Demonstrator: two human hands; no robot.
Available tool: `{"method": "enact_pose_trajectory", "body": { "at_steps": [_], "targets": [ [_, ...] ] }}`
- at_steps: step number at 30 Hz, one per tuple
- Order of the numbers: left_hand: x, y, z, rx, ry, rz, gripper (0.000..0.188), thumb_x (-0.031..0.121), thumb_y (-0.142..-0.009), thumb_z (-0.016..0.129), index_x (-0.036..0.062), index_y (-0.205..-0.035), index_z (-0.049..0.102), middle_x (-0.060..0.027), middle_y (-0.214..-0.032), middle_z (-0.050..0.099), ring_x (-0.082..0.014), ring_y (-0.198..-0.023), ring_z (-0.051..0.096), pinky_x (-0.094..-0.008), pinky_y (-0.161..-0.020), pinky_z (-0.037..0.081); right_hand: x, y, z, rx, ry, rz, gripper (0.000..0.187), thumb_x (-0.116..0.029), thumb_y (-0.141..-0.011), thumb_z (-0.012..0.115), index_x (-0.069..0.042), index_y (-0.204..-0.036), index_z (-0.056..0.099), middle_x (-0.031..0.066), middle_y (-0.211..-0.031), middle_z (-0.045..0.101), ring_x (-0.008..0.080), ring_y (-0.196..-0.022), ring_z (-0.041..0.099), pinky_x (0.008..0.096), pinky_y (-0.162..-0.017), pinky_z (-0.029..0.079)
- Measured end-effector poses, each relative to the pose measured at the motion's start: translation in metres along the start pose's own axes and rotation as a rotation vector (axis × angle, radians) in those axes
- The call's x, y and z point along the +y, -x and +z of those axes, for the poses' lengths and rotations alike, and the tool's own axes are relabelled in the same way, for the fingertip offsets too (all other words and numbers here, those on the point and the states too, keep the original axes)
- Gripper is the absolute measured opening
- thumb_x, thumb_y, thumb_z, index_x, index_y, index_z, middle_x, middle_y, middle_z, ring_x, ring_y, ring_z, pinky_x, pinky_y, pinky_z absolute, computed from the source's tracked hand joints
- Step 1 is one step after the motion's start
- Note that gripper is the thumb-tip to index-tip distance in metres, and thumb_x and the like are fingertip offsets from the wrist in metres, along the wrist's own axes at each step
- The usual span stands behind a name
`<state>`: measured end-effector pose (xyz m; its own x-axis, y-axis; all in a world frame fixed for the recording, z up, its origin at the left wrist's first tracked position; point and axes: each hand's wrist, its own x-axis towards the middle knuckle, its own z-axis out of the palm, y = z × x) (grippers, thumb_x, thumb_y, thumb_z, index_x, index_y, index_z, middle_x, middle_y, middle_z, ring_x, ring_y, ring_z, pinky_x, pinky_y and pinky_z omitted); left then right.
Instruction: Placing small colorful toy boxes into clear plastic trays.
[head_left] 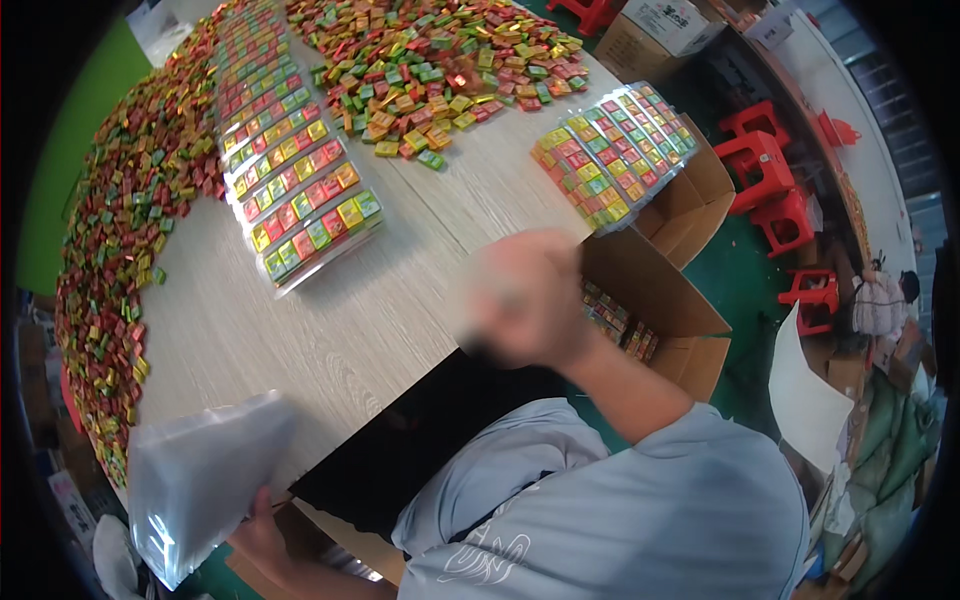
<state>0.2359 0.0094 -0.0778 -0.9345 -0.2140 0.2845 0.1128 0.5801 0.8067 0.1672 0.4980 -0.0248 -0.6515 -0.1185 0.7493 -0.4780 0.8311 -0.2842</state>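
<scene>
My left hand (262, 535), low at the left, grips the edge of a stack of clear plastic bags (215, 460), which stick up and out over the table corner. Raised over the table's right edge is my right hand (525, 300); its fingers are too blurred to read, and whether anything is in them cannot be made out. Ahead of both hands lies a long row of clear trays (310, 215) packed with small red, green and yellow wrapped pieces, the nearest one on top.
Loose wrapped pieces are heaped at the left (110, 270) and far side (430, 70) of the table (400, 260). More filled trays (620, 150) sit at the right edge by an open carton (655, 280) holding packed pieces. Red stools (755, 160) stand on the green floor.
</scene>
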Motion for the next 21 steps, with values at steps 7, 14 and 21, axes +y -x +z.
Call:
{"method": "enact_pose_trajectory", "body": {
  "at_steps": [7, 14, 21],
  "targets": [
    [-0.004, -0.009, -0.018, 0.156, -0.053, 0.015, 0.065, 0.013, -0.09, 0.084, -0.0075, -0.144, 0.054, -0.0197, -0.14, 0.062, -0.0323, -0.125, 0.061, -0.0441, -0.109, 0.05, -0.03, 0.008, 0.047, -0.067, -0.241, -0.086, 0.044, -0.006, -0.079, 0.077, -0.01, -0.121, 0.067, 0.0019, -0.099, 0.068, 0.0245, -0.095, 0.063, 0.0391, -0.088, 0.049],
    [0.011, -0.021, -0.006, 0.324, -0.257, 0.005, 0.075, 0.016, -0.095, 0.082, -0.0082, -0.153, 0.042, -0.023, -0.148, 0.057, -0.0334, -0.127, 0.061, -0.0444, -0.109, 0.051, -0.027, 0.004, 0.047, -0.184, -0.148, -0.082, 0.019, -0.009, -0.079, 0.074, -0.012, -0.098, 0.074, 0.0003, -0.086, 0.066, 0.021, -0.086, 0.063, 0.0373, -0.082, 0.05],
    [0.021, -0.041, 0.014, 0.446, -0.17, 0.021, 0.074, 0.017, -0.095, 0.082, -0.009, -0.152, 0.042, -0.0239, -0.148, 0.057, -0.0339, -0.127, 0.061, -0.0443, -0.111, 0.049, -0.029, -0.004, 0.049, -0.222, -0.16, -0.075, 0.019, -0.009, -0.078, 0.074, -0.012, -0.098, 0.073, 0.0007, -0.086, 0.064, 0.0224, -0.081, 0.062, 0.0385, -0.076, 0.05]
  ]
}}
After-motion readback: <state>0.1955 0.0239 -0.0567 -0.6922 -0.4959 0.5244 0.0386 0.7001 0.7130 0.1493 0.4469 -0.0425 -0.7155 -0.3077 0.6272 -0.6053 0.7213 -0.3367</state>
